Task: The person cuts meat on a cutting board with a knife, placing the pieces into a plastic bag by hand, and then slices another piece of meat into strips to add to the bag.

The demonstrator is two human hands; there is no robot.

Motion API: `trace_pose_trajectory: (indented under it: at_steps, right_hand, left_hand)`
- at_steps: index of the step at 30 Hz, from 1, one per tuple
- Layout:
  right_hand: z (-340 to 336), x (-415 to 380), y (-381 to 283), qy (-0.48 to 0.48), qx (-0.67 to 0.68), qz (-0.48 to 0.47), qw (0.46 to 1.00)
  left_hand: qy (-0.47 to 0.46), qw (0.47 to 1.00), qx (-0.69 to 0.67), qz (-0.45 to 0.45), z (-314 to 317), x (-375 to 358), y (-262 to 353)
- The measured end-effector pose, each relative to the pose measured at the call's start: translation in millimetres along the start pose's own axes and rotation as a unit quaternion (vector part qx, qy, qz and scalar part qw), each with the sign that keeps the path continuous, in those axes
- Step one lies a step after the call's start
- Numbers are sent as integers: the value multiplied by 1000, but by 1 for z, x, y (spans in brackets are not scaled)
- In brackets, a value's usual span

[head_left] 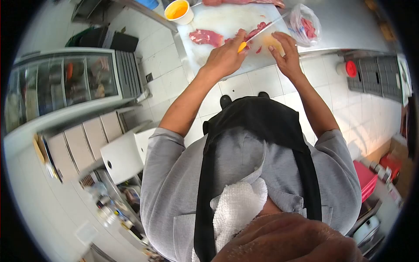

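A knife with a yellow handle (pixel 242 46) is in my left hand (pixel 225 58), its long blade (pixel 270 27) pointing up and right over a white cutting board (pixel 203 59). Small strips of red meat (pixel 257 29) lie along the blade. To the left of that hand rests a larger piece of meat (pixel 206 38). My right hand (pixel 286 54) is at the board's right side with fingers apart and nothing between them. Just beyond it stands a clear plastic bag (pixel 304 26) with red meat inside. A long piece of meat (pixel 244 1) lies at the board's far edge.
A white tub (pixel 179 12) with orange contents stands at the board's upper left corner. Steel counter (pixel 349 26) extends to the right. Below it are a red-lidded container (pixel 348 69) and a grey crate (pixel 375 76). A glass-fronted fridge (pixel 65 83) is at left.
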State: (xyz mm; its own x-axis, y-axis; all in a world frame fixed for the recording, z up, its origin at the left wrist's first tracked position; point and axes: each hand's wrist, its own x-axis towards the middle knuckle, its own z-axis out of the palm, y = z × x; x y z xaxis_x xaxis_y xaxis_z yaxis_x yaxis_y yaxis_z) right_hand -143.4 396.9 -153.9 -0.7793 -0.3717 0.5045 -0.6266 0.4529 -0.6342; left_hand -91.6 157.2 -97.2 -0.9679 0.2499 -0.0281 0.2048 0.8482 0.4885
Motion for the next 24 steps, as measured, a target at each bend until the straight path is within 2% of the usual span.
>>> trace_pose_trajectory:
  at_steps: [1,2,3,6,8,10,12,16,17,19,20,21,22,24]
  right_hand:
    - [-10,11,-9,21,-32,-37,999]
    - [-13,21,-7,-37,-63,-78,994]
    - [-12,30,-13,-44,-55,-92,993]
    - [4,54,-36,-237,-98,-227,940]
    - [21,61,-32,-271,-108,-260,921]
    - [28,65,-29,-301,-119,-292,900]
    - [24,70,-18,-330,-162,-276,888]
    - [21,67,37,-329,-180,-230,898]
    - [25,64,53,-326,-180,-233,898]
    - [35,62,74,-254,-81,-136,954]
    - [44,60,76,-256,-78,-134,954]
    - [55,61,65,-228,-56,-122,964]
    - [65,62,53,-198,-35,-111,973]
    - [92,61,19,-185,-28,-116,976]
  left_hand:
    - [13,999,-1,-35,-9,-11,6]
    - [27,997,-3,-68,-15,-15,11]
    - [39,996,-1,-81,-18,-18,14]
    - [58,992,27,-105,-20,-23,25]
    - [22,989,42,-137,-20,-23,29]
    - [37,986,59,-149,-26,-31,35]
    - [73,986,87,-124,-35,-51,32]
    - [24,964,102,-246,-105,-128,70]
    - [59,958,97,-263,-111,-152,74]
    - [95,950,95,-282,-114,-184,79]
    - [143,936,69,-313,-110,-196,82]
    - [190,919,43,-342,-103,-205,83]
    - [189,919,45,-343,-92,-208,84]
    - [291,883,-101,-355,-61,-214,81]
